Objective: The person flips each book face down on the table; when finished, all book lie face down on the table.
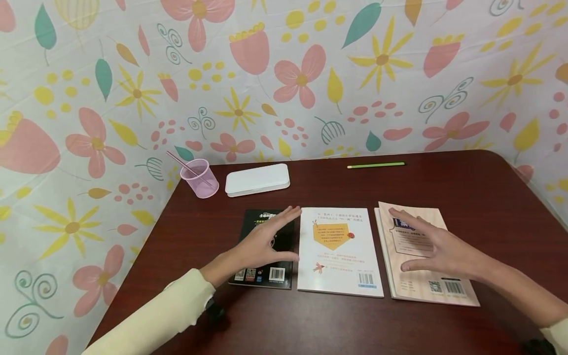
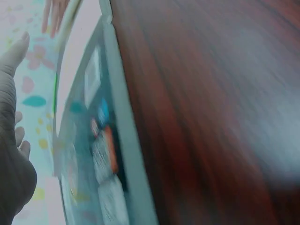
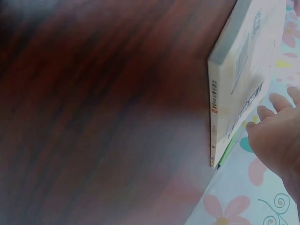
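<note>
Three books lie side by side on the dark wooden table. My left hand (image 1: pixel 259 244) hovers over the black book (image 1: pixel 262 281), thumb and fingers spread apart and holding nothing. In the middle is a white book (image 1: pixel 337 276) with an orange printed panel; neither hand covers it. Over the beige book (image 1: pixel 417 286) on the right, my right hand (image 1: pixel 443 249) is held with its fingers extended, gripping nothing. The right wrist view shows the beige book's spine (image 3: pixel 213 117) with the right hand (image 3: pixel 276 131) apart from it. The left wrist view is blurred along the black book's edge (image 2: pixel 124 108).
At the back left, a pink mesh cup (image 1: pixel 200 180) holds a thin stick and stands beside a white case (image 1: pixel 257 180). A green pencil (image 1: pixel 376 165) lies near the table's back edge. Behind the table (image 1: pixel 284 325) hangs a flower-patterned cloth (image 1: pixel 284 123).
</note>
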Demonstrator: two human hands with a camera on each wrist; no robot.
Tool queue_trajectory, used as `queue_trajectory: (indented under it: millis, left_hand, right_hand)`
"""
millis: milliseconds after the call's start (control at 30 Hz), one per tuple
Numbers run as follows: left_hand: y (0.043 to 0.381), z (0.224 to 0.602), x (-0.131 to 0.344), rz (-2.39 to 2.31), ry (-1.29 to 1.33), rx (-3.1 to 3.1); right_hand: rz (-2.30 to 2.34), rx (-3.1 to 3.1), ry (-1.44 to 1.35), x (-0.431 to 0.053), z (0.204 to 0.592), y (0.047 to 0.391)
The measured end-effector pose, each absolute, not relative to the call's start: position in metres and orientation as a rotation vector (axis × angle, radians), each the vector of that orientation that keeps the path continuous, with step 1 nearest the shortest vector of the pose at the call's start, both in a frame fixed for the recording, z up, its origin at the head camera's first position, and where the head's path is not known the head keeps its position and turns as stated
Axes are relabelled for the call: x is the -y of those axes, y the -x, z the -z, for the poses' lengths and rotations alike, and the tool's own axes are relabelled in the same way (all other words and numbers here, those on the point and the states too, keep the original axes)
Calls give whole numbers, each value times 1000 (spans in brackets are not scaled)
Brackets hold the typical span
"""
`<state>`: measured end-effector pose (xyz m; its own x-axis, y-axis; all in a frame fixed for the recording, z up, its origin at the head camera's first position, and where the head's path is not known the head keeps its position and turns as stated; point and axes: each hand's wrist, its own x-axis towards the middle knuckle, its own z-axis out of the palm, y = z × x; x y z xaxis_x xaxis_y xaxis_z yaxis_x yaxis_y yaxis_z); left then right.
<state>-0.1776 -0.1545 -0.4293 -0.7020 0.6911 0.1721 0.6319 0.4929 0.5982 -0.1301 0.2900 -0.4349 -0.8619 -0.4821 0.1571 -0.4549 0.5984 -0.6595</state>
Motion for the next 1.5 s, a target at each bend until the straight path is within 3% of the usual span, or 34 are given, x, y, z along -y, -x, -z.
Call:
queue_trajectory:
  millis: [600,1500]
  left_hand:
    - [178,460,210,-878,-1003,-2701]
    - [175,459,205,-815,-991,-2720]
  right_hand:
    - [1222,-2672,763,-295,447,127]
    - [1256,-2651,1028,-291,461,135]
